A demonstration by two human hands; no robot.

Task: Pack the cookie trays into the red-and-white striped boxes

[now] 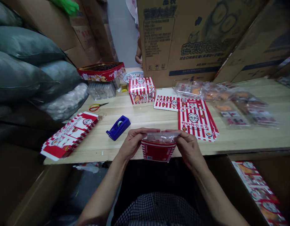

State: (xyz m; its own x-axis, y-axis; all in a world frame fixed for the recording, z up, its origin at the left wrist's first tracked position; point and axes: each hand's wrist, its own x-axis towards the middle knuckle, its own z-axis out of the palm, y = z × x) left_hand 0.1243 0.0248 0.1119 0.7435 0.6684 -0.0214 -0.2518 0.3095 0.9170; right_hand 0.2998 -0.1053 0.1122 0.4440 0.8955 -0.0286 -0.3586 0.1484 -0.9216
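Observation:
Just over the table's front edge, my left hand and my right hand pinch the two upper corners of a red-and-white striped packet. Clear plastic stretches along its top between my fingers, and a small barcode label shows low on its front. What is inside cannot be made out. A blue tape dispenser stands beyond my left hand. Past my right hand lie fanned striped cards with a printed face.
Flat striped cartons are stacked at left, near yellow-and-red scissors. A folded striped box stands at the back beside a red tin. Clear packs lie at right. Large cardboard boxes wall the rear; another person's hand shows there.

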